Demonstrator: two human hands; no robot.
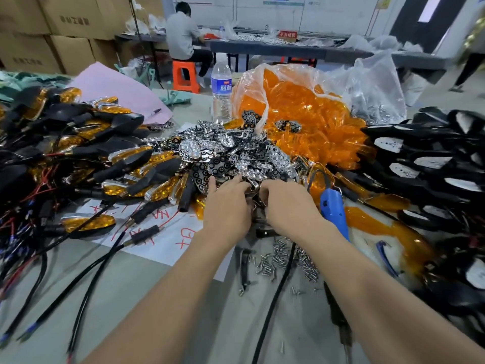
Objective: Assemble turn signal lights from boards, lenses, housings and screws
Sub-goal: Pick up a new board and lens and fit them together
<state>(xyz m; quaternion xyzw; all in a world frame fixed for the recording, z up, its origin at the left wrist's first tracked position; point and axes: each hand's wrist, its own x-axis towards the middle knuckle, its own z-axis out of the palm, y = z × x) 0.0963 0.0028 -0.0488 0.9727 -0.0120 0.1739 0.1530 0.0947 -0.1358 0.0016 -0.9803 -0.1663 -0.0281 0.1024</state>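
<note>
While both my hands worked at the near edge of the heap of boards [236, 153], the step in hand looked like freeing one board from the tangle. Far to the left of my left hand lay the finished turn signals [126, 158], glossy amber lenses set in matte black shells, with thin wires trailing. My left hand [228, 203] reached forward with its fingers onto the heap; whether they gripped anything I could not tell. Between the hands sat a chrome board [252, 186], and my right hand [286, 203] had its fingers curled in upon it.

To do this well, I judged, I should lift one board by its edges, since the dimpled, mirror-bright plates interlocked and could drag their neighbours along.

Just right of my right hand lay the blue electric screwdriver [333, 208], smooth plastic. Near that wrist small steel screws [286, 261] were scattered. Beyond the right hand a clear bag spilled translucent orange lenses [301, 106], and far to the right the black housings [420, 158] lay piled, curved and dull.
</note>
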